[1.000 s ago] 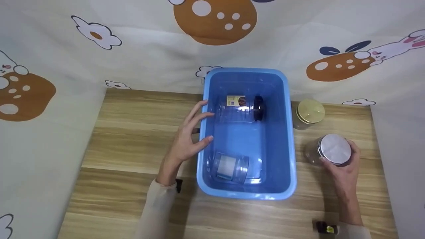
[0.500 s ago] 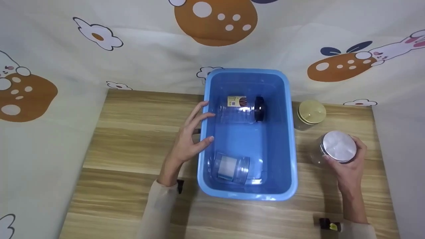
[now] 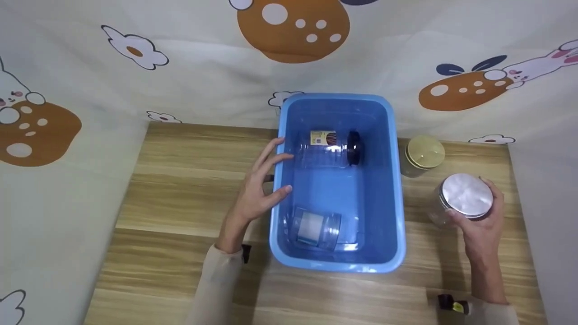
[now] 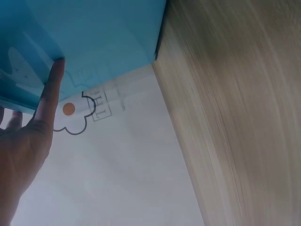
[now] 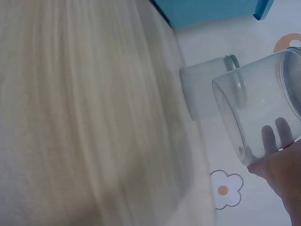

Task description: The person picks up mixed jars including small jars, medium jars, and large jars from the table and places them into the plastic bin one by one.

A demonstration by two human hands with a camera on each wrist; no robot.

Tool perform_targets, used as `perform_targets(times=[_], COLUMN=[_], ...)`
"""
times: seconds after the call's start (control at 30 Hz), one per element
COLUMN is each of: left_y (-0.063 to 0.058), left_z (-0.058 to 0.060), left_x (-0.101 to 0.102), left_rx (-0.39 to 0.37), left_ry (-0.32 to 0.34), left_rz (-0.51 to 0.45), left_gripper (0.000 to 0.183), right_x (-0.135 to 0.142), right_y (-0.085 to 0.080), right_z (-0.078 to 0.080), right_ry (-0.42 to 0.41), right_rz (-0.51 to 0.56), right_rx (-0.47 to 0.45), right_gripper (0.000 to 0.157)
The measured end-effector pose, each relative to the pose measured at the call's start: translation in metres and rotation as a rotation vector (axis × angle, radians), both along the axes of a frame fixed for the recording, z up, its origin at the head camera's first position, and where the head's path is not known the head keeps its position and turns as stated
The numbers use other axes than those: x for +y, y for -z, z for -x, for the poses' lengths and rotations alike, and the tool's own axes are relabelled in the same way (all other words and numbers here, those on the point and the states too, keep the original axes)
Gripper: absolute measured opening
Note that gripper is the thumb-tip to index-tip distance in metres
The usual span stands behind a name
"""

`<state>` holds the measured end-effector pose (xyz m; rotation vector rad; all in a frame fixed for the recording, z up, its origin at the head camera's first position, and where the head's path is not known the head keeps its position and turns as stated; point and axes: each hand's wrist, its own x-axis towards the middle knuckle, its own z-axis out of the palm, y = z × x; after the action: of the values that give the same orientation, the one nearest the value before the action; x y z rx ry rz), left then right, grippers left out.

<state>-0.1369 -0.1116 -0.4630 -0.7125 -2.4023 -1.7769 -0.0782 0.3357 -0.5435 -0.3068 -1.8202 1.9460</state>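
Observation:
On the right, my right hand [image 3: 483,221] grips a clear jar with a silver lid [image 3: 466,195], fingers and thumb wrapped round its side. In the right wrist view the same clear jar [image 5: 256,101] is raised off the table, its base tilted into view. My left hand [image 3: 257,189] rests at the left rim of a blue plastic bin [image 3: 398,216], fingers spread and fairly straight; in the left wrist view one finger [image 4: 51,89] lies along its outer wall. Inside the bin lie a clear jar with a black lid [image 3: 327,155] and another clear jar with a pale label [image 3: 316,229].
Behind the held jar, a jar with a gold lid [image 3: 425,152] stands upright beside the bin's right wall. The wooden table [image 3: 180,189] meets a printed cloth backdrop [image 3: 203,81] at the back and both sides.
My right hand has carried the silver-lidded jar up, a little to the right and toward the back. The left hand keeps its place on the bin's rim.

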Motion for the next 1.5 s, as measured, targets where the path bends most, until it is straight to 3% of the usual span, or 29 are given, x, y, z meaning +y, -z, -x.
perform_targets(times=[0.37,0.7,1.17,1.37,1.5], left_y=[0.001,0.002,0.001,0.000,0.000], left_z=[0.000,-0.001,-0.003,-0.004,-0.002], left_x=[-0.001,-0.001,0.000,0.000,-0.001], left_rx=[-0.020,-0.029,-0.024,-0.013,-0.013], left_ry=[0.023,0.023,0.009,0.010,0.007], left_rz=[-0.036,-0.034,-0.030,-0.024,-0.010], left_gripper=[0.054,0.054,0.052,0.062,0.055], right_x=[-0.008,-0.008,-0.004,-0.005,-0.006], right_y=[-0.014,-0.020,-0.038,-0.042,-0.044], right_z=[0.001,0.002,0.016,0.018,0.020], right_ry=[-0.055,-0.076,-0.109,-0.110,-0.117], right_rz=[0.084,0.049,0.056,0.012,0.020], right_rx=[0.153,0.155,0.239,0.238,0.243], right_gripper=[0.086,0.089,0.092,0.090,0.090])
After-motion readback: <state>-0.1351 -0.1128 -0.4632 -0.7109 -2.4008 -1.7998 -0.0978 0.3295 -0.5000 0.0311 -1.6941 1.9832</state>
